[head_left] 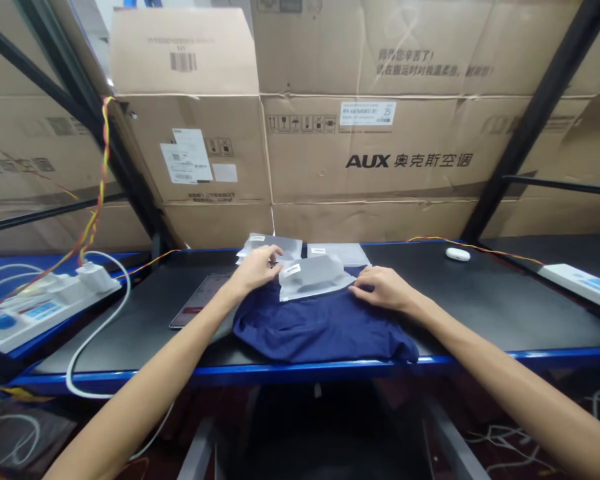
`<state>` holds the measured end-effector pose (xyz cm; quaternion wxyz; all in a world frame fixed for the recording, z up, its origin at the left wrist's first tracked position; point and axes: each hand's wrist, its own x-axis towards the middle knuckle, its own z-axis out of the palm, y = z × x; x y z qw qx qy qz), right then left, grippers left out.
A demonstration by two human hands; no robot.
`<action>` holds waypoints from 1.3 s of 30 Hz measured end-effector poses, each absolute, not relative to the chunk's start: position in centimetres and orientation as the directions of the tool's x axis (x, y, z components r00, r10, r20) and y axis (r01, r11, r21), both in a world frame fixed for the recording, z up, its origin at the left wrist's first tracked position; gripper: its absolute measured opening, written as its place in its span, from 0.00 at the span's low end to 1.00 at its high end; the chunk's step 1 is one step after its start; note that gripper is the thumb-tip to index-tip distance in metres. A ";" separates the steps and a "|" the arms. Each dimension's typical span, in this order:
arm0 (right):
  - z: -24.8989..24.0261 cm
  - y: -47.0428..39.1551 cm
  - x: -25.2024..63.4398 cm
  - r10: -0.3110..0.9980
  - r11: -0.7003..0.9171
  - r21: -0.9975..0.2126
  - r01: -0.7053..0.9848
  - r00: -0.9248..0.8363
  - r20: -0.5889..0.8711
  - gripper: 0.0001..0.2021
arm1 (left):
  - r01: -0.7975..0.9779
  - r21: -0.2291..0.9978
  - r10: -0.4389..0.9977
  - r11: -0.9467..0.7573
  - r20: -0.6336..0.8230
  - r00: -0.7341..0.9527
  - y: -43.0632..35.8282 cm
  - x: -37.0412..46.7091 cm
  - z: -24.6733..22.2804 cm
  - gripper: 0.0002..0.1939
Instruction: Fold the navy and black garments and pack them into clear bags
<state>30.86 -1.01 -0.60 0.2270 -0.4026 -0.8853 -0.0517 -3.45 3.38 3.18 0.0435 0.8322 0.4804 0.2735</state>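
A translucent bag (313, 277) with a small white label lies on a crumpled navy cloth (325, 330) in front of me. My left hand (257, 268) is at the bag's upper left corner, with fingers bent and a gap between thumb and forefinger. Beside the bag's right end, my right hand (380, 290) rests over the cloth with its fingers curled together. Whether those fingertips hold the bag's edge, the cloth or nothing is hidden. Behind the left hand lies a second translucent bag (287, 247), and a third translucent bag (347, 253) is behind the right one.
A dark tablet-like device (203, 300) lies left of the cloth on the black tabletop (460, 307). White power strips stand at the left (45, 307) and right (583, 283). A small white case (458, 254) sits at the back right. Large cardboard (310, 177) walls the rear.
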 end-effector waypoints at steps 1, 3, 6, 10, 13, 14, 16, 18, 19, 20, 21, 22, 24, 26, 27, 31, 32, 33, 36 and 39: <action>-0.6 -1.0 30.8 0.685 0.664 -0.068 0.744 -0.571 0.453 0.16 | 0.743 0.311 0.796 -0.593 0.366 0.482 3.0 -3.8 3.7 0.12; -0.6 -1.1 30.8 0.675 0.654 -0.022 0.756 -0.570 0.468 0.18 | 0.654 0.304 0.721 -0.692 0.245 0.649 2.2 -4.6 4.2 0.13; -0.7 -1.1 30.6 0.658 0.649 0.027 0.761 -0.579 0.481 0.21 | 0.583 0.255 0.634 -0.771 0.218 0.742 0.9 -5.8 3.4 0.15; -0.4 -1.5 30.0 0.622 0.682 0.050 0.729 -0.615 0.484 0.21 | 0.548 0.051 0.527 -0.835 0.365 0.768 0.0 -6.3 0.8 0.11; 0.2 -2.2 28.7 0.562 0.730 0.078 0.679 -0.661 0.498 0.20 | 0.482 -0.051 0.417 -0.875 0.428 0.802 0.0 -6.0 -0.4 0.12; 0.5 -2.4 28.0 0.528 0.753 0.097 0.651 -0.685 0.502 0.19 | 0.468 -0.060 0.397 -0.882 0.440 0.805 0.0 -5.9 -0.5 0.12; 0.9 -2.6 26.3 0.436 0.805 0.150 0.574 -0.744 0.507 0.16 | 0.460 -0.053 0.385 -0.886 0.467 0.796 0.0 -5.6 -0.6 0.10; 1.2 -2.7 24.3 0.338 0.834 0.236 0.499 -0.799 0.497 0.15 | 0.467 -0.037 0.392 -0.884 0.485 0.781 0.0 -5.5 -0.5 0.09; 1.2 -2.6 23.3 0.295 0.838 0.281 0.469 -0.820 0.490 0.15 | 0.468 -0.031 0.395 -0.883 0.489 0.778 0.0 -5.5 -0.5 0.08; 1.2 -2.5 22.4 0.253 0.842 0.328 0.428 -0.851 0.460 0.14 | 0.468 -0.027 0.396 -0.883 0.493 0.775 -0.1 -5.4 -0.5 0.08; 1.1 -2.3 21.5 0.227 0.838 0.365 0.405 -0.868 0.442 0.15 | 0.469 -0.023 0.397 -0.883 0.496 0.773 -0.1 -5.4 -0.5 0.07; 0.9 -2.1 20.7 0.216 0.829 0.394 0.397 -0.877 0.428 0.15 | 0.470 -0.019 0.398 -0.883 0.501 0.769 -0.1 -5.4 -0.5 0.07; 0.5 -1.7 19.5 0.210 0.810 0.435 0.394 -0.887 0.411 0.16 | 0.473 -0.009 0.400 -0.881 0.519 0.755 -0.2 -5.3 -0.6 0.06; 0.1 -1.4 18.7 0.208 0.790 0.464 0.401 -0.887 0.412 0.15 | 0.473 0.003 0.402 -0.881 0.530 0.746 -0.2 -5.3 -0.7 0.06; -0.2 -1.4 18.5 0.203 0.782 0.475 0.403 -0.886 0.416 0.15 | 0.472 0.009 0.405 -0.881 0.529 0.746 -0.3 -5.3 -0.7 0.06; -0.7 -1.4 18.0 0.195 0.761 0.501 0.412 -0.882 0.430 0.14 | 0.467 0.032 0.417 -0.883 0.510 0.752 -0.5 -5.2 -0.6 0.08; -0.7 -1.5 18.0 0.204 0.756 0.500 0.421 -0.879 0.432 0.14 | 0.466 0.031 0.415 -0.884 0.508 0.755 -0.5 -5.1 -0.5 0.08; -0.7 -1.5 18.0 0.220 0.750 0.499 0.434 -0.875 0.431 0.14 | 0.464 0.025 0.412 -0.885 0.506 0.758 -0.6 -5.1 -0.5 0.09; -0.5 -1.6 18.6 0.272 0.728 0.499 0.470 -0.866 0.419 0.15 | 0.477 -0.011 0.405 -0.879 0.512 0.758 -0.5 -5.2 -0.3 0.12; -0.2 -1.4 20.3 0.299 0.698 0.510 0.502 -0.852 0.430 0.16 | 0.515 -0.036 0.421 -0.857 0.527 0.738 -0.3 -5.5 -0.2 0.13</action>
